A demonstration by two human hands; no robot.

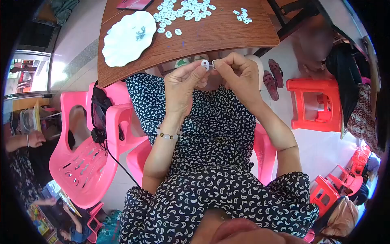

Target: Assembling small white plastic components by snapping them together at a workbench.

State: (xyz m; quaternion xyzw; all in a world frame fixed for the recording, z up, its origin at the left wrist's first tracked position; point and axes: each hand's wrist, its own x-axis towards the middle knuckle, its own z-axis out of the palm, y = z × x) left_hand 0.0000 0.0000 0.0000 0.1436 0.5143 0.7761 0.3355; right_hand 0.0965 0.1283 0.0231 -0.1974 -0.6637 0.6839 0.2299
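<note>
In front of my lap, just past the table's near edge, my two hands meet. Thumb and fingertips of my left hand [180, 87] pinch a small white oval plastic piece [204, 64] with a dark hole in it. Close against its right side, my right hand [243, 77] pinches a small pale part [213, 64], mostly covered by the fingers; its kind is unclear. On the brown wooden table [227, 34] lie many similar white oval pieces [189, 8]. A white scalloped plate [122, 44] at the table's left holds a little heap of tiny grey bits [140, 33].
A smaller group of white pieces [243, 17] lies at the table's right. Pink plastic chairs [87, 162] stand to my left, with a black bag [99, 105] and cable. On the right are a red stool [315, 103] and dark red sandals [273, 79]. Other people sit at the far left.
</note>
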